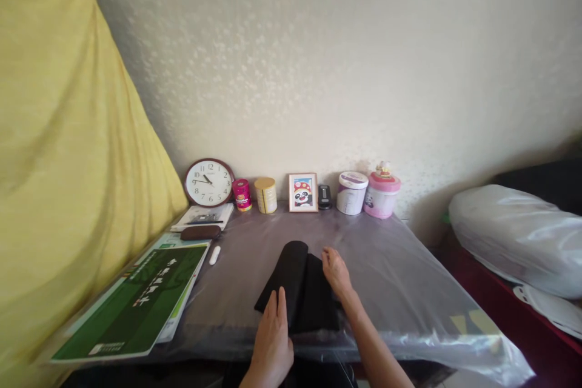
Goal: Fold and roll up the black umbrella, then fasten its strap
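A piece of black cloth [314,300] lies near the front edge of the table, its left part folded over in a rounded, raised flap. Against the lower left of that flap rests my left hand [273,336], fingers stretched out together and the hand open. On the other side, my right hand [336,270] is at the cloth's upper right edge. Its fingers are bent and appear closed on that edge; the thumb is mostly hidden.
Left are a green book [136,303] on papers, a brown case [200,232] and a small white object [214,255]. Along the wall stand a clock [210,183], pink can [242,195], yellow-lidded can [266,196], picture frame [303,193], black object [324,196] and two tubs [351,194].
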A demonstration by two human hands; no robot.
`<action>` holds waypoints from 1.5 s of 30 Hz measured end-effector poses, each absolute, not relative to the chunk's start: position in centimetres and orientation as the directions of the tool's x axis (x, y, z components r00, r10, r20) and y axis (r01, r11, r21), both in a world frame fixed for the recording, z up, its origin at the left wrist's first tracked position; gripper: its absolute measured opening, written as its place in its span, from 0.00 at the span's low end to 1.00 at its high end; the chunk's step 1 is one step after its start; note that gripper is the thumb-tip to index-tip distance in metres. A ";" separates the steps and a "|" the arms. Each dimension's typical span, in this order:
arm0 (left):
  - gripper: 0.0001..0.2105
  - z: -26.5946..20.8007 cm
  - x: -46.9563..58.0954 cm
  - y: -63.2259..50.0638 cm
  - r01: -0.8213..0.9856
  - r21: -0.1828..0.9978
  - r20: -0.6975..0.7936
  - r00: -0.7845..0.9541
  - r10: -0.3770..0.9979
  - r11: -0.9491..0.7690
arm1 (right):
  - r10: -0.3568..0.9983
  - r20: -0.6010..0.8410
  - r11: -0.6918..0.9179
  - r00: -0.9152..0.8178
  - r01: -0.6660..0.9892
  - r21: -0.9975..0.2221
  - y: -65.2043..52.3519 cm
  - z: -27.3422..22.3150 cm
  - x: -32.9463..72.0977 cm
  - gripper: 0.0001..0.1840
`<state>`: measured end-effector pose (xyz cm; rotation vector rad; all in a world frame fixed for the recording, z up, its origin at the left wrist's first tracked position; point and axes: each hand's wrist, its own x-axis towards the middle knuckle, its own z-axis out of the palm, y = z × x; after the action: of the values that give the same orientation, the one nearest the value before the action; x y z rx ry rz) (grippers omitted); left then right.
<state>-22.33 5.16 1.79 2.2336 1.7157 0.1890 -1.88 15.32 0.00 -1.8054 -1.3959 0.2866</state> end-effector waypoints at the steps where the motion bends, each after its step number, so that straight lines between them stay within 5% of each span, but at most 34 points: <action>1: 0.42 1.8 -22.4 5.2 0.915 0.333 -0.085 0.270 0.959 -0.228 | 0.894 0.207 -0.124 0.398 0.662 -0.739 14.7 -0.1 -1.2 0.15; 10: 0.42 1.3 -22.8 5.4 0.850 0.477 -0.041 0.276 0.960 -0.224 | 0.912 -0.107 -0.313 0.397 0.500 -0.808 12.8 -0.1 -0.7 0.16; 15: 0.42 1.4 -22.9 5.6 0.829 0.521 -0.063 0.274 0.960 -0.202 | 0.904 -0.045 -0.304 0.425 0.564 -0.768 13.6 0.4 -1.8 0.21; 23: 0.42 0.7 -22.9 5.7 0.818 0.539 -0.039 0.263 0.964 -0.201 | 0.894 0.061 -0.298 0.443 0.692 -0.657 12.3 -0.2 -2.0 0.12; 34: 0.43 1.1 -22.3 5.3 0.861 0.475 -0.068 0.242 0.968 -0.182 | 0.857 0.218 -0.089 0.466 0.551 -0.830 14.1 1.6 -3.7 0.18; 45: 0.41 0.7 -22.2 5.3 0.871 0.440 -0.022 0.254 0.967 -0.219 | 0.908 0.071 -0.134 0.413 0.445 -0.885 16.6 3.6 -9.6 0.18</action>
<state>-22.23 5.29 0.72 2.1687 1.6820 0.3657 -9.63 16.59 3.58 -1.7489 -1.1795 0.6307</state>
